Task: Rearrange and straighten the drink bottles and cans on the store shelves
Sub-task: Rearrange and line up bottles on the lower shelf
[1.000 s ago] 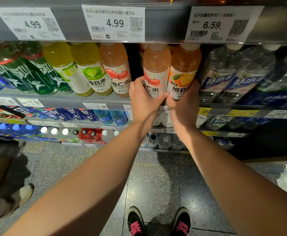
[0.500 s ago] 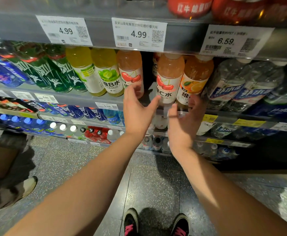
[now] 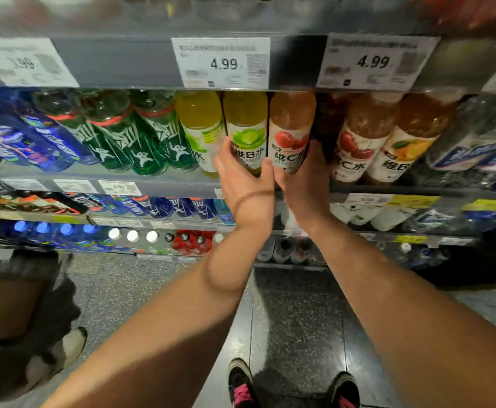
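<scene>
Gap: dark open slot just right of the cherry bottle [image 3: 291, 134].
Cherry bottle: upright, gripped low by the right hand [image 3: 305, 184].
Lime bottle [image 3: 245, 131]: touching the cherry bottle's left, gripped by the left hand [image 3: 245, 184].

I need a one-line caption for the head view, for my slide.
Left hand grips a lime drink bottle, right hand a cherry drink bottle, on a store shelf.

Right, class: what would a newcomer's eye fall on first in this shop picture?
Two bare hands at the middle shelf: the left hand holds the lime bottle, the right hand the cherry bottle beside it. Above them, white price tags read 4.99. Far below, black shoes with pink laces stand on the speckled floor.
</scene>
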